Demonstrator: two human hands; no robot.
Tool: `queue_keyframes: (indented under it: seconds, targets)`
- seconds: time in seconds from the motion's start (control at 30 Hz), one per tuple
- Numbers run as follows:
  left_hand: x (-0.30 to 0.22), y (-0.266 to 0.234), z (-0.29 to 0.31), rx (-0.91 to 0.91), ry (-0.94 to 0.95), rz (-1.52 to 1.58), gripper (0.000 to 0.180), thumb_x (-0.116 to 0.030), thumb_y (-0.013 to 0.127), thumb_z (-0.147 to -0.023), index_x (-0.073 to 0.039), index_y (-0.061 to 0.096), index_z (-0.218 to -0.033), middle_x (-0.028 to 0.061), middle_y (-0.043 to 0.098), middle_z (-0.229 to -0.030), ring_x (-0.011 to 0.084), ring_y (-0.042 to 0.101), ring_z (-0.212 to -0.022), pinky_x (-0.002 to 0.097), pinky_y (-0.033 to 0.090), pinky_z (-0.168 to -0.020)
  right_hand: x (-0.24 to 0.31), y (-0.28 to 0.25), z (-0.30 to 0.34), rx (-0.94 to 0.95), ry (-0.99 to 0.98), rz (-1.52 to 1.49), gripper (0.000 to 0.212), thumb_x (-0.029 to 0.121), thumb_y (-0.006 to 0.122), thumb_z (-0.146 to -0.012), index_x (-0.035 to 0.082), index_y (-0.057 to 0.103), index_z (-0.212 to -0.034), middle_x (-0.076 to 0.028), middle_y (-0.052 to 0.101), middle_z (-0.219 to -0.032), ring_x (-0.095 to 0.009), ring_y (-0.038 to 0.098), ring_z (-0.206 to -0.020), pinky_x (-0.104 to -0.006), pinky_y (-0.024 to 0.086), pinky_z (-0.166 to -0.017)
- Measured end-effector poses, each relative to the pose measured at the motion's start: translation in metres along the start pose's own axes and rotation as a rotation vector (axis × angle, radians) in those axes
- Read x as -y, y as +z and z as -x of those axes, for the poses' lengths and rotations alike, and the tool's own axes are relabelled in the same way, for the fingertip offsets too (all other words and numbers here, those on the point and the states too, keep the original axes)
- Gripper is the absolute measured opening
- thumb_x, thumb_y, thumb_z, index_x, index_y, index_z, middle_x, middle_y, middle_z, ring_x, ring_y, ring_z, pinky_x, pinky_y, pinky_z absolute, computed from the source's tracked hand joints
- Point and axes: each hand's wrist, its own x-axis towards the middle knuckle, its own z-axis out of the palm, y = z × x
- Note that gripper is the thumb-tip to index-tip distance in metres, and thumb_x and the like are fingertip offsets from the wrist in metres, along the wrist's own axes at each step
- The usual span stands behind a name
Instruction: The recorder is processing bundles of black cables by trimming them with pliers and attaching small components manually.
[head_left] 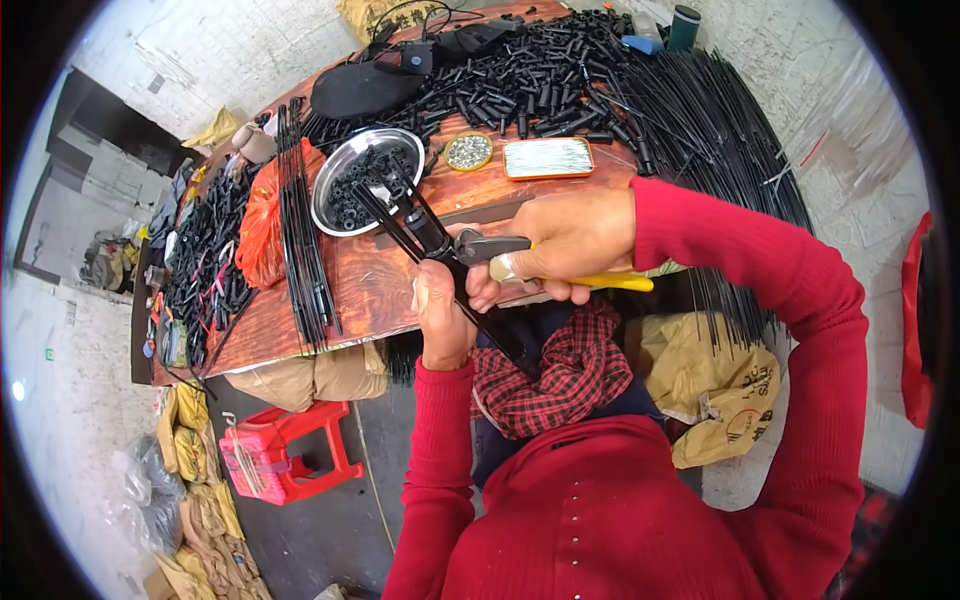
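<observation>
My left hand (441, 318) grips a bundle of thin black rods (395, 215) capped by a short black tube, held slanting up over the wooden table (350, 290). My right hand (570, 240) is closed on yellow-handled pliers (500, 246), whose dark jaws clamp the tube just above my left hand. Beyond the rod tips stands a round metal bowl (340, 165) holding several short black tubes.
A big heap of black tubes (540, 80) and long black rods (700, 110) cover the far table. A small round tin (468, 151) and an orange-rimmed tray (548, 157) lie in between. An orange bag (262, 225) and a rod bundle (300, 230) lie left. A red stool (285, 450) stands below.
</observation>
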Motion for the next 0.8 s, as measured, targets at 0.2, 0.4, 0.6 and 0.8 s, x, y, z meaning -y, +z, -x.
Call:
queue_keyframes:
  seconds: [0.2, 0.4, 0.6, 0.8]
  targets:
    - [0.0, 0.004, 0.0, 0.07, 0.02, -0.04, 0.063, -0.058, 0.04, -0.097, 0.0, 0.047, -0.122, -0.0004, 0.043, -0.067, 0.0075, 0.037, -0.051, 0.0216, 0.029, -0.044, 0.001, -0.003, 0.006, 0.157, 0.061, -0.184, 0.036, 0.032, 0.047, -0.099, -0.001, 0.058, -0.09, -0.006, 0.061, -0.068, -0.014, 0.062, -0.056, -0.0265, 0.052, -0.052]
    - [0.004, 0.007, 0.002, 0.034, 0.089, -0.16, 0.062, -0.056, 0.04, -0.098, 0.001, 0.046, -0.122, 0.0019, 0.051, -0.071, 0.0066, 0.04, -0.051, 0.0215, 0.032, -0.044, 0.002, -0.01, 0.013, 0.256, 0.084, -0.307, 0.035, 0.032, 0.048, -0.099, -0.001, 0.058, -0.093, -0.008, 0.062, -0.069, -0.015, 0.063, -0.057, -0.0287, 0.054, -0.054]
    - [0.001, 0.019, 0.007, -0.011, 0.112, -0.25, 0.066, -0.057, 0.047, -0.095, 0.002, 0.045, -0.124, -0.0003, 0.044, -0.066, 0.0062, 0.037, -0.054, 0.0209, 0.029, -0.048, 0.005, -0.008, 0.017, 0.277, 0.125, -0.259, 0.036, 0.03, 0.045, -0.099, -0.003, 0.057, -0.092, -0.009, 0.062, -0.071, -0.016, 0.064, -0.059, -0.0298, 0.056, -0.056]
    - [0.002, 0.024, 0.005, -0.001, 0.104, -0.17, 0.068, -0.057, 0.046, -0.095, 0.003, 0.042, -0.127, -0.0005, 0.043, -0.067, 0.0057, 0.036, -0.053, 0.021, 0.028, -0.047, 0.0, -0.009, 0.018, 0.207, 0.118, -0.228, 0.041, 0.039, 0.047, -0.099, 0.0, 0.058, -0.09, -0.006, 0.061, -0.07, -0.015, 0.063, -0.058, -0.0281, 0.055, -0.055]
